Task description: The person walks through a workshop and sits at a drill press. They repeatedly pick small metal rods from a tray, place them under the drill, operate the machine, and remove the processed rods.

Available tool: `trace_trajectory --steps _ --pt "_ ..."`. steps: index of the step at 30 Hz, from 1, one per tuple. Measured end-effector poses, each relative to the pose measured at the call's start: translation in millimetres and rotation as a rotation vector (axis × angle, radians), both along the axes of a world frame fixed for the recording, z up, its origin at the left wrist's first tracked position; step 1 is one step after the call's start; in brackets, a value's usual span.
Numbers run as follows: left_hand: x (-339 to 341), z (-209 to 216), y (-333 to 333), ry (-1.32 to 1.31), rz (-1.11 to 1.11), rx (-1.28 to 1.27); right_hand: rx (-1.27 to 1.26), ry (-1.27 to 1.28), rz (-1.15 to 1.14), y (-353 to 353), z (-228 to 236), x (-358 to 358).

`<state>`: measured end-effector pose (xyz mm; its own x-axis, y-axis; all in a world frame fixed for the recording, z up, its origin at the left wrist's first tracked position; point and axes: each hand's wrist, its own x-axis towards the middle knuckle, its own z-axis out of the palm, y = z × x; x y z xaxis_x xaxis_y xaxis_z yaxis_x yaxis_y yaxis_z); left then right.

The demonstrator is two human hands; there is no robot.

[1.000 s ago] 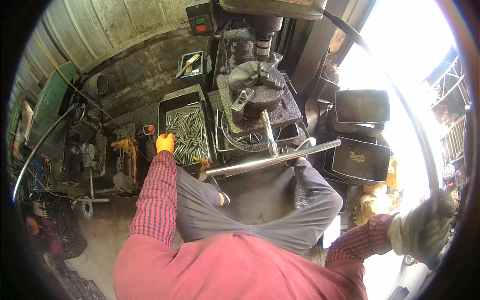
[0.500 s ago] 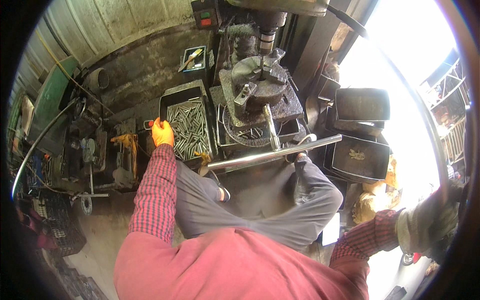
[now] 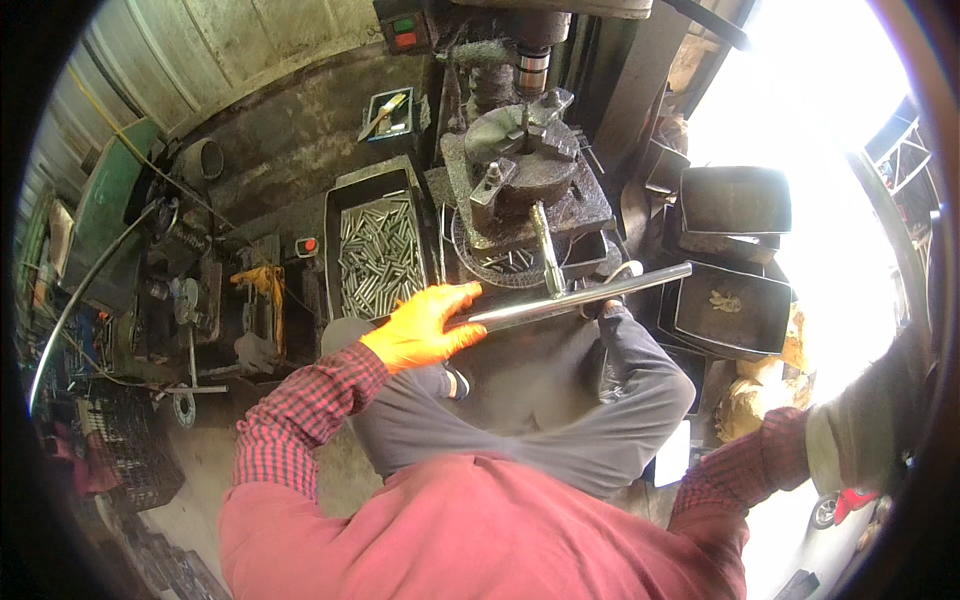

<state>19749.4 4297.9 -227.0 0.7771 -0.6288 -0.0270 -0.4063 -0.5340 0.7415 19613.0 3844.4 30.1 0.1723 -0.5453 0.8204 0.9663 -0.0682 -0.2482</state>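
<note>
Left hand (image 3: 425, 325) at shiny bar (image 3: 620, 287)

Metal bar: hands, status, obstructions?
Left hand open at metal bar, left end. Right hand at picture's edge, grip unclear. Short rod close behind bar, contact unclear.

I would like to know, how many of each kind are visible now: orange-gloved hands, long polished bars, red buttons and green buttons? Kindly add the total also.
Orange-gloved hands: 1
Long polished bars: 1
Red buttons: 2
Green buttons: 1
Total: 5
</note>
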Motion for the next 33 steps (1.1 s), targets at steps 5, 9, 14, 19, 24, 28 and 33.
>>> trace_trajectory --steps 5,9,14,19,24,28,33 --pt "5.4 -30.4 -14.8 -0.103 -0.052 0.142 0.240 0.609 0.027 -24.7 -121.6 91.6" --pt "14.0 -54.7 -23.9 -0.026 -0.044 0.207 0.335 1.013 0.321 33.4 -208.4 125.1" --pt "13.5 -85.4 -29.7 -0.126 -0.016 0.092 0.844 0.804 0.585 78.7 -210.4 136.2" --pt "15.0 -127.3 -51.8 -0.408 -0.001 -0.072 0.629 0.847 0.485 100.8 -182.5 136.4" --pt "10.4 -117.7 -57.5 -0.525 0.053 0.119 0.559 0.897 0.352 111.5 -175.2 134.2" --pt "12.4 -42.1 -47.5 -0.172 0.012 0.168 0.486 0.884 0.430 100.3 -183.4 135.1" --pt "101.4 70.5 -31.9 0.118 0.335 -0.553 0.801 0.705 0.669 87.9 -199.8 132.8"
